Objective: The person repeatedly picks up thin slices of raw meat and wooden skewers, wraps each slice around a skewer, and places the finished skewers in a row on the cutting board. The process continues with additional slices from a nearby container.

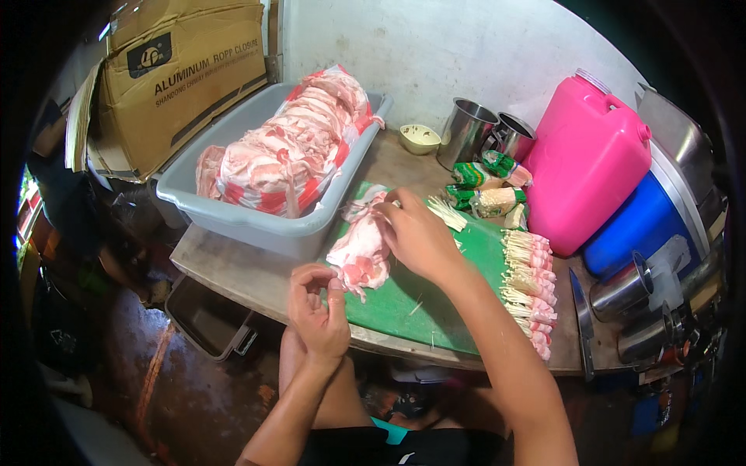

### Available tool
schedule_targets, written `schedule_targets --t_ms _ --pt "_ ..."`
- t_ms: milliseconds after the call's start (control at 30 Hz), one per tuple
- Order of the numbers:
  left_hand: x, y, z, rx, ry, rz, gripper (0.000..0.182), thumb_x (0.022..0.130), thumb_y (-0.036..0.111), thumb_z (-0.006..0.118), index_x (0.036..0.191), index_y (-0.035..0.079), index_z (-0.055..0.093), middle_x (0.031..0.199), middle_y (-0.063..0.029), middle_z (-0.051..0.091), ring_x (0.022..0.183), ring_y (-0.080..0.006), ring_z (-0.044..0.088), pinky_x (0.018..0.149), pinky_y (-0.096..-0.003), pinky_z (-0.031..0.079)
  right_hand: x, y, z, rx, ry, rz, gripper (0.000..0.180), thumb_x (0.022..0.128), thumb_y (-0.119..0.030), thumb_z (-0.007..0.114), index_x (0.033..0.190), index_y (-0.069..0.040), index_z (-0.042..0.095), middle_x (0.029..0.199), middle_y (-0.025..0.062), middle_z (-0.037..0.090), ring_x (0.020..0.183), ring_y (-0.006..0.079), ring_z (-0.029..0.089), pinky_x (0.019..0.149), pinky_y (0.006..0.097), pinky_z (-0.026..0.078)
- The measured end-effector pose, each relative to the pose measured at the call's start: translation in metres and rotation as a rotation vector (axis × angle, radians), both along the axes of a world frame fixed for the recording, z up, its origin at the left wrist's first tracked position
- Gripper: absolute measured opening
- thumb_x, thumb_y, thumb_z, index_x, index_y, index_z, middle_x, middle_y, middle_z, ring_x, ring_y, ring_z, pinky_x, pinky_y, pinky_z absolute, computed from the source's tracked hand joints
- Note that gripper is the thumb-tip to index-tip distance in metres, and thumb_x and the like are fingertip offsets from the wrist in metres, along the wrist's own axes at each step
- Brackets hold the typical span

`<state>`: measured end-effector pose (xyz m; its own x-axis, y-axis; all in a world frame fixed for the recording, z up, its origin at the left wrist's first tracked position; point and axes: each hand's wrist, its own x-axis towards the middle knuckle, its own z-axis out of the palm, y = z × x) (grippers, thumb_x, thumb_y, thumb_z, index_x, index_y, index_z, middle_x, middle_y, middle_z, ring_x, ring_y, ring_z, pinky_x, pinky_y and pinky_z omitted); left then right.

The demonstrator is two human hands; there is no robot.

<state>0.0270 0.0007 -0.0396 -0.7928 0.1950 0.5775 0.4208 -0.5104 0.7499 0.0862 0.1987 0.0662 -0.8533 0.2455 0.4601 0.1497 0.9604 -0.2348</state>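
Observation:
A pile of thin raw meat slices (364, 244), pale pink and fatty, lies on the left part of a green cutting board (431, 303). My right hand (417, 236) reaches over the pile's right side, fingers bent down onto the meat; its fingertips are partly hidden. By the pile's near left corner is my left hand (317, 306), fingers curled and thumb raised beside a strip of meat. Whether either hand grips a slice is unclear. Loose enoki mushrooms (447, 214) lie beyond my right hand. Along the board's right edge runs a row of meat-wrapped enoki rolls (529, 285).
A grey plastic tub (256, 224) holds a large heap of sliced meat (285, 148). Packaged enoki (495, 201), a bowl (419, 140), metal mugs (469, 131) and a pink jerrycan (588, 163) stand behind. A knife (581, 320) lies right. Another person (73, 192) is at left.

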Motion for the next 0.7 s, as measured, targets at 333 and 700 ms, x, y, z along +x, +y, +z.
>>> schedule_targets --t_ms 333,700 --pt "-0.002 -0.002 0.002 -0.044 0.087 0.017 0.022 0.103 -0.013 0.069 0.122 -0.004 0.064 0.122 -0.0155 0.066 0.104 -0.02 0.067 0.09 -0.0314 0.057 -0.021 0.042 0.041 -0.224 -0.338 0.218 0.024 0.108 -0.021 0.075 0.12 -0.001 0.079 0.117 0.0218 0.08 0.113 0.0381 0.077 0.098 0.0485 0.061" --pt "0.0 -0.003 0.0 -0.086 0.098 0.007 0.021 0.103 -0.011 0.071 0.121 -0.004 0.065 0.12 -0.0131 0.067 0.099 -0.0169 0.065 0.085 -0.0302 0.055 0.023 0.043 0.092 -0.514 -0.275 0.312 0.021 0.114 -0.017 0.077 0.12 0.002 0.079 0.105 0.0063 0.083 0.091 0.0115 0.071 0.085 0.0351 0.06"
